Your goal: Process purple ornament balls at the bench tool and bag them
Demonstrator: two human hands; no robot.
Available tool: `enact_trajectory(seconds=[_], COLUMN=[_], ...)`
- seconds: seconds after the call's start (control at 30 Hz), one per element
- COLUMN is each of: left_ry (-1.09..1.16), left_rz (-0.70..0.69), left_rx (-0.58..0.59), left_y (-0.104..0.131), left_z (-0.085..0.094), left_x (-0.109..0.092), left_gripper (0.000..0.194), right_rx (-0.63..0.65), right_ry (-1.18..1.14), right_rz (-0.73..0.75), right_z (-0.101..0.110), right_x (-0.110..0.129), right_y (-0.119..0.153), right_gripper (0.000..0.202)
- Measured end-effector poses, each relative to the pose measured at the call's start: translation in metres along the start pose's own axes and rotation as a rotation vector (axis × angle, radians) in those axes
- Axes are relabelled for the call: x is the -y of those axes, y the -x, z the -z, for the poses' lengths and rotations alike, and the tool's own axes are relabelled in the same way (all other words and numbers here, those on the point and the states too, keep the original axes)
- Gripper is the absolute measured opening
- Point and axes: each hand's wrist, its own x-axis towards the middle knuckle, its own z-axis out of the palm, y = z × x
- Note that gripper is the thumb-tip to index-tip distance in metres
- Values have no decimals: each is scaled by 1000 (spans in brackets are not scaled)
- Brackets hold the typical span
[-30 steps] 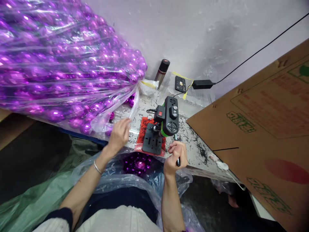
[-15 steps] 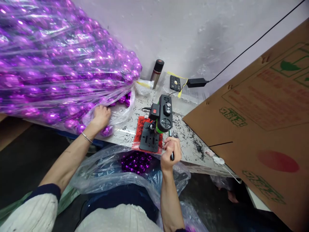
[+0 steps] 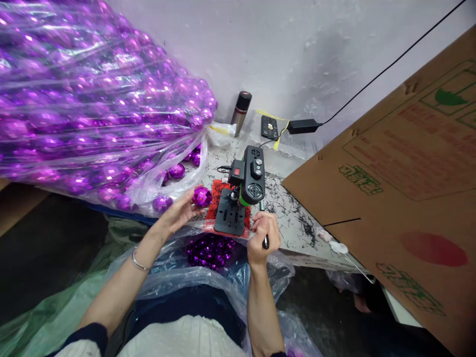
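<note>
A shiny purple faceted ball (image 3: 202,197) is held at the fingertips of my left hand (image 3: 180,212), just left of the small black bench machine (image 3: 255,173). My right hand (image 3: 265,232) is wrapped round the machine's lever handle (image 3: 265,242), whose black tip shows below the fist. The machine's slotted black base plate (image 3: 229,213) stands on a red mat (image 3: 215,196). More purple balls lie in the mouth of a large clear plastic bag (image 3: 148,186) at the left. In front of me an open clear bag (image 3: 159,282) holds purple balls (image 3: 210,252).
A flask (image 3: 241,113) stands by the wall, near a black power adapter (image 3: 305,126) and a dark flat device (image 3: 269,127). Short black scraps (image 3: 307,225) litter the white table. A large cardboard box (image 3: 394,198) fills the right side.
My left hand has come out of the big bag's mouth and moved right, carrying a purple ball towards the machine. My right hand stays on the lever.
</note>
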Motion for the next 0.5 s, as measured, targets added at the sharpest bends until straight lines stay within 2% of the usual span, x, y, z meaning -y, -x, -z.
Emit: enact_trajectory(seconds=[0.13,0.27,0.4,0.5], left_ry=[73,88,-69,-264], left_rz=[43,12,-34,-138], left_rx=[12,-34,-91,-113], left_y=[1,-5,-15,-19], left_z=[-18,-31,-43,-50], left_x=[33,49,63,75], left_gripper=[45,46,61,69], right_rx=[1,-4,-30,-33], right_ry=[-10,0,-12,-32], right_rz=[-3,-11,-82,-125], right_z=[1,0,-2,-3], right_x=[0,3,9,13], right_y=[0,-2,-13,-23], right_gripper=[40,41,44,44])
